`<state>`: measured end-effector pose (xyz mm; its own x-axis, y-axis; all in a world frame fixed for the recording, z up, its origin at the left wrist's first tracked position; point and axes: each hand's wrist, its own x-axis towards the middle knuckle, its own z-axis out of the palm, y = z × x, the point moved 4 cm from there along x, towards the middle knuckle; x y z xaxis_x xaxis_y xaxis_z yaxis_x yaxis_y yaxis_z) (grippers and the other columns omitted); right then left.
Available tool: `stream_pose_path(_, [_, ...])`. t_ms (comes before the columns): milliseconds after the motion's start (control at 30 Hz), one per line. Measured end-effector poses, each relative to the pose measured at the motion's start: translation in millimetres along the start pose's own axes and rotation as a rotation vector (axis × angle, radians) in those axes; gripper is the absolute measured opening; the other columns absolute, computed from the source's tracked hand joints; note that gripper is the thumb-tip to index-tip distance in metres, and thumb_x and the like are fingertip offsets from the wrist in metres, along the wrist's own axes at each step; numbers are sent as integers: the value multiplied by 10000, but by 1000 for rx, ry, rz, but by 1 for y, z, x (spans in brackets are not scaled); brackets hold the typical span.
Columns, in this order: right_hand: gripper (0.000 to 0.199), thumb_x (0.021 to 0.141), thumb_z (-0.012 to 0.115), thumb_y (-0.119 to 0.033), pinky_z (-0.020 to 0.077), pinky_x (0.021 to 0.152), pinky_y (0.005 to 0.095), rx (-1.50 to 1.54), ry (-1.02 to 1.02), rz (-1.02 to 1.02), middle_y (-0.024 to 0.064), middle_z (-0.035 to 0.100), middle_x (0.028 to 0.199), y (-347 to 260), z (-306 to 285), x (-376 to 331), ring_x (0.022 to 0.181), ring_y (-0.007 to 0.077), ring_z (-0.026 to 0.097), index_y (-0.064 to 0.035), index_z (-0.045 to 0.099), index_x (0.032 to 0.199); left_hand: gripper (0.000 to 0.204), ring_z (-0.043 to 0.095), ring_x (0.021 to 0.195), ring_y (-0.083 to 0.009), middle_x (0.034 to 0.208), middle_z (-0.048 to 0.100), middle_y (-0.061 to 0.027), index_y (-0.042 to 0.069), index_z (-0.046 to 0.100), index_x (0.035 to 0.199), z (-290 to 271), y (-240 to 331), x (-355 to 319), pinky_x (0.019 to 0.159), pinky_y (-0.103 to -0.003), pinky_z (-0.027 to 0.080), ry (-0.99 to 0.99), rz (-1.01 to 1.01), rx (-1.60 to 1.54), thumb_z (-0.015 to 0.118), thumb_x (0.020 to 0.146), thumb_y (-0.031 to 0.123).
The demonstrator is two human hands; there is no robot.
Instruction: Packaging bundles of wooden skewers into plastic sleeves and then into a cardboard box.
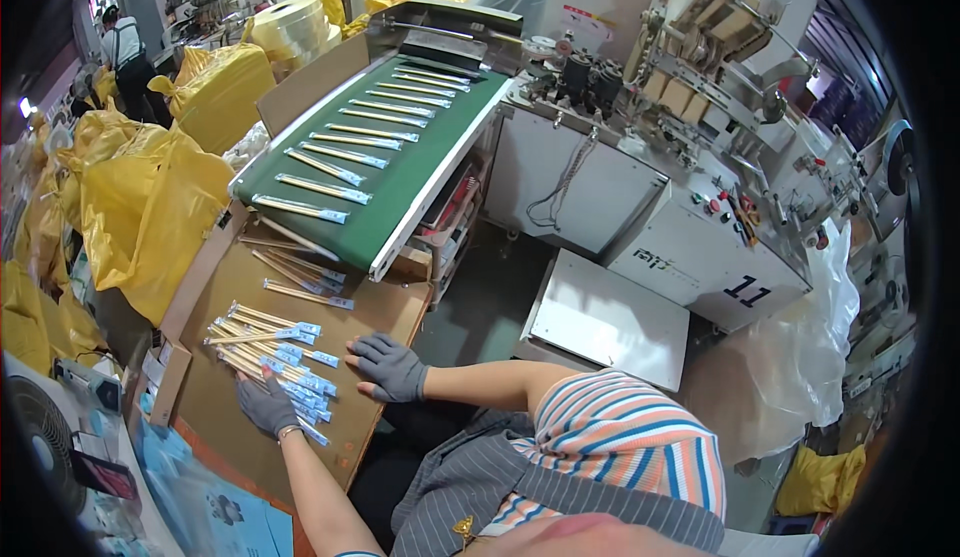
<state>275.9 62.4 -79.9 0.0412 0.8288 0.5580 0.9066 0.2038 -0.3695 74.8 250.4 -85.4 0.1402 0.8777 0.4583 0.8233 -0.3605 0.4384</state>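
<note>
**Squaring the heap of wrapped sticks at the belt's foot**

Wrapped chopstick packets (272, 355) — pale sticks in clear sleeves with blue ends — lying in a loose, fanned pile on the brown cardboard-topped counter (380, 307), just below the low end of the green conveyor belt (400, 192). A few stray packets (300, 282) resting apart from the pile, nearer the belt's foot. More single packets spaced along the belt, each lying crosswise.

Left hand (266, 405), grey-gloved, pressed flat onto the near edge of the pile, grip released, fingers spread over the blue ends and closing on nothing. Right hand (390, 367), also gloved, resting palm down on the bare cardboard just beside the pile, grip likewise slack and empty.

Probably best done as a two-sided squeeze: left palm kept as a stop against the blue ends, right hand swept in from the bare side so the sticks turn parallel rather than cross. Light pressure — thin sleeves likely slide over each other and skid off the cardboard's edge. Strays worth raking in first, before closing either grip around the bundle. Worth watching the belt's foot, too, since fresh packets could drop onto a half-squared heap.

Yellow sacks (150, 207) heaped to the left; the packing machine (700, 157) to the right.
</note>
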Motion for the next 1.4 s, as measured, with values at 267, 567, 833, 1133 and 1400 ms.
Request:
stream_pose_path(267, [540,834,571,-361,325,1048,487,42,-38,30,216,464,1329,3,-5,-1,1239,370,432,-16,500,1244,580,538,1099,-398,1217,557,-257,-52,502,1274,0,3,0,951,-431,411,54,37,-41,532,918,404])
stream_pose_path(567, [535,833,570,-364,315,1051,505,44,-37,18,218,453,1340,3,-4,-2,1244,375,425,1,505,1220,624,530,1131,-386,1256,545,-251,-39,501,1290,1,2,1,981,-431,391,-5,4,-13,524,911,456])
stream_pose_path(833, [536,837,563,-371,305,1061,507,46,-61,43,217,442,1357,1,0,-2,1259,375,415,-7,508,1227,643,516,1165,-371,1276,535,-249,-42,491,1299,-2,1,1,1003,-420,380,-34,-19,-30,512,913,472])
stream_pose_path(1133, [551,836,563,-375,294,1069,500,35,-86,44,211,442,1360,3,-3,0,1269,370,409,-13,500,1246,649,504,1185,-376,1289,525,-252,-54,486,1297,1,1,4,1015,-418,375,-46,-26,-14,522,907,464])
stream_pose_path(1400, [550,806,603,-358,316,1044,480,4,-35,16,206,476,1305,0,-4,1,1231,363,436,-27,503,1234,659,490,1201,-371,1293,522,-251,-63,491,1285,1,0,0,1029,-417,358,-16,-26,-34,537,897,469])
